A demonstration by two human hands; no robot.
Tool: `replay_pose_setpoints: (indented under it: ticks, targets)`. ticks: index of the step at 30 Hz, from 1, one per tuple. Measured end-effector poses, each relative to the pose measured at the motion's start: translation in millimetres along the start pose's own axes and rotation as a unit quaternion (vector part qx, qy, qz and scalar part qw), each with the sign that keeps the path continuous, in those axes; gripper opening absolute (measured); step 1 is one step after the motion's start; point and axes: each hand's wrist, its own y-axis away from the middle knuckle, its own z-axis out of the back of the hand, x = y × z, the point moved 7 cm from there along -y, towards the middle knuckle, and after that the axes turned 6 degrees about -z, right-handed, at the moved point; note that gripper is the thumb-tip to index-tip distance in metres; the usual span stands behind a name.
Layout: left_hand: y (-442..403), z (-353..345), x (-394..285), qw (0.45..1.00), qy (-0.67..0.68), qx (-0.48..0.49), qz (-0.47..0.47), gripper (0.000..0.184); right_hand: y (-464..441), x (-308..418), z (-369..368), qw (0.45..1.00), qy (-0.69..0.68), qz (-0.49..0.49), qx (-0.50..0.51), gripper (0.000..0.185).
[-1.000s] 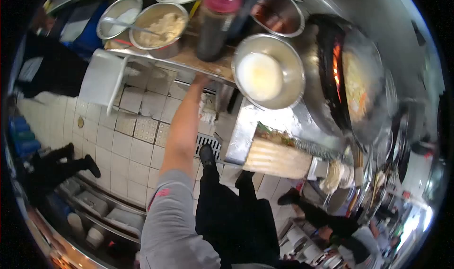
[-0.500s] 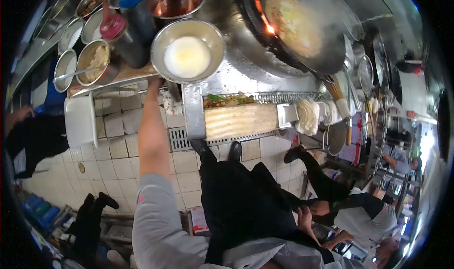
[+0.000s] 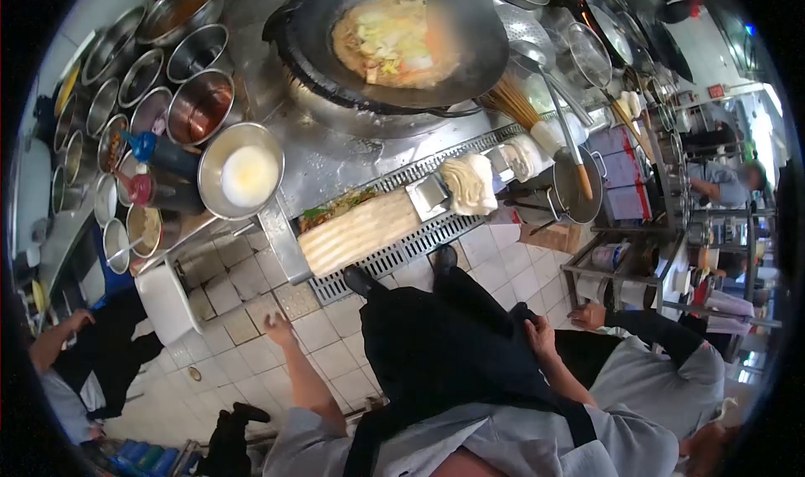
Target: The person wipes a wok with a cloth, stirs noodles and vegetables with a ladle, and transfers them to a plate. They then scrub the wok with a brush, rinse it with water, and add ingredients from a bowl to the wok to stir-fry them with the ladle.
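My left hand [image 3: 280, 329] hangs above the tiled floor, its fingers apart and nothing in it. My right hand [image 3: 539, 338] is at my right side, its fingers curled on the black apron [image 3: 453, 351]. Beyond the counter edge sits a large black wok [image 3: 478, 54] with cabbage in a pale, steaming broth [image 3: 390, 41]. A steel bowl [image 3: 210, 163] holding a pale liquid with a yellowish middle stands at the counter's left corner. Closest to my body, a folded striped cloth [image 3: 360, 230] lies along the front grate.
Steel bowls [image 3: 201, 104] and squeeze bottles [image 3: 163, 154] crowd the left. A bamboo wok brush [image 3: 511, 104], ladle [image 3: 566, 129] and strainers [image 3: 589, 54] are at right. A white stool [image 3: 168, 301] stands at left. Co-workers are beside me at right [image 3: 654, 381] and left [image 3: 67, 376].
My left hand has drawn back from under the counter edge by the steel bowl and now hangs free. The flame at the wok's rim no longer shows. The view has turned, showing more counter.
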Motion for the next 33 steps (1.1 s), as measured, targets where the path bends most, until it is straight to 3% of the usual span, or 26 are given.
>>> replay_pose_setpoints:
  ticks: [1,3,7,9,11,13,15,19,20,24,28,31,33]
  targets:
    - [32.1,4.8,-5.6,1.0,-0.013,-0.018,-0.013,0.04,-3.5,-1.5,-1.3,1.0,-0.01,-0.001,0.009,0.042]
    - [75.8,5.4,-26.2,0.978,-0.124,-0.045,-0.163,0.039,-15.1,9.7,-0.5,0.999,-0.028,0.004,0.034,0.041]
    - [179.8,-61.0,-140.3,0.952,-0.074,0.05,-0.292,0.044,-77.0,0.3,-8.0,0.996,0.045,0.054,0.045,0.041]
    - [244.6,-107.6,-217.5,0.955,0.017,0.133,-0.266,0.047,-115.6,0.0,-9.5,0.995,0.011,0.063,0.076,0.04]
    - [282.0,-150.4,-244.1,0.931,0.002,0.142,-0.335,0.05,-149.4,18.0,3.6,0.992,-0.021,0.073,0.104,0.04]
    - [350.6,-184.6,-316.7,0.911,-0.043,0.154,-0.381,0.053,-200.8,16.4,4.7,0.98,-0.019,0.155,0.124,0.037]
    - [407.5,-213.3,-369.4,0.874,-0.076,0.134,-0.46,0.058,-231.6,26.6,29.0,0.967,-0.022,0.226,0.115,0.036]
    - [467.8,-279.9,-416.8,0.815,-0.139,0.078,-0.557,0.064,-268.3,57.4,80.2,0.955,0.021,0.24,0.171,0.033]
    - [471.8,-295.4,-421.7,0.813,-0.184,0.103,-0.543,0.065,-266.7,69.4,93.5,0.953,0.036,0.204,0.222,0.034]
    - [475.4,-335.9,-420.6,0.813,-0.36,0.149,-0.433,0.077,-248.6,118.9,133.9,0.926,-0.013,0.269,0.266,0.031]
    - [456.6,-355.1,-405.6,0.793,-0.452,0.138,-0.386,0.083,-225.5,153.5,161.1,0.902,-0.036,0.368,0.222,0.027]
    - [448.2,-354.7,-402.7,0.804,-0.456,0.131,-0.36,0.085,-220.5,163.4,171.6,0.9,-0.045,0.385,0.199,0.025]
    - [452.3,-351.6,-407.8,0.78,-0.498,0.116,-0.36,0.083,-217.4,169.8,171.0,0.897,-0.049,0.4,0.184,0.025]
